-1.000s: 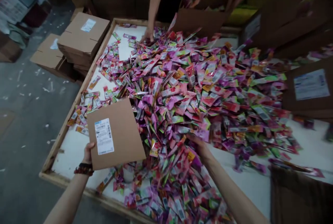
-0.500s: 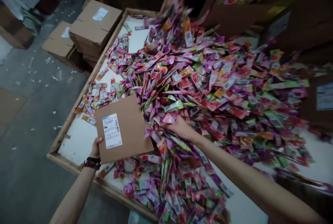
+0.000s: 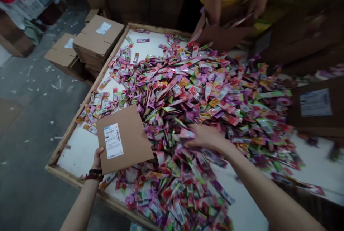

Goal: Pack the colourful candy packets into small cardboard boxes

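Many small packets (image 3: 220, 91) lie heaped on the table (image 3: 77, 148), so the left hand (image 3: 98, 157), clasping the cardboard box (image 3: 135, 138) by its edge beside them, is best held steady while the right hand (image 3: 202, 136), its hold unclear, works gently among them.

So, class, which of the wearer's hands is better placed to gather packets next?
Probably the right hand: it is at the packet pile, while the left hand grips the labelled carton.

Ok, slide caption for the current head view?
Left hand grips a labelled cardboard box, right hand in a heap of colourful packets on a wood-rimmed table.
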